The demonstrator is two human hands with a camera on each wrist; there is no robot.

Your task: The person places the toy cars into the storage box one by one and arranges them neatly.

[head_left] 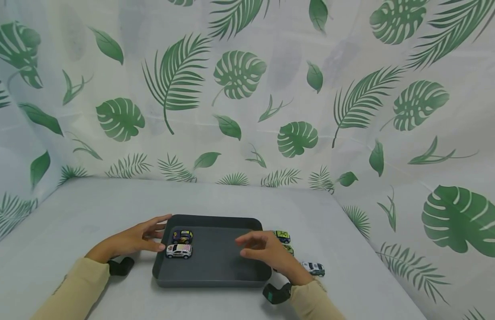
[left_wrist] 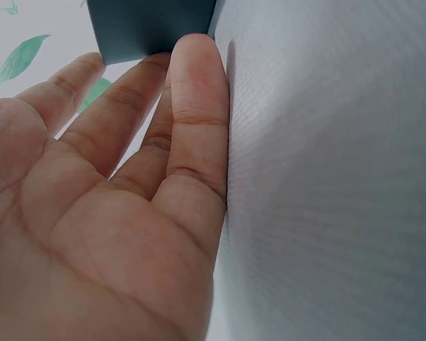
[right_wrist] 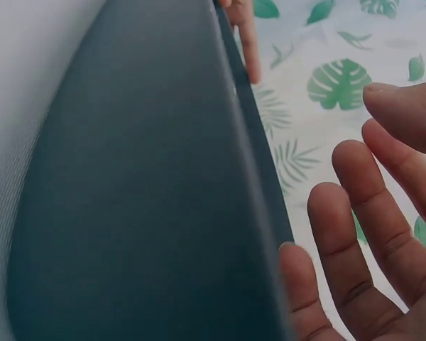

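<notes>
Two toy cars (head_left: 179,250) stand in the tray (head_left: 215,269), apparently three more cars (head_left: 313,268), partly hidden, remain outside, the extended left hand (head_left: 131,240) touches the tray wall, and the relaxed right hand (head_left: 270,252) hovers empty.

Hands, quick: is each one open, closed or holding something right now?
Left hand: open, at the left side of the tray.
Right hand: open, holding nothing, over the tray.

One dark grey tray (head_left: 215,255) at lower centre, two toy cars (head_left: 179,251) in its left half, at least three other toy cars (head_left: 313,269) right of it, one left hand (head_left: 137,238), one right hand (head_left: 269,252)
</notes>
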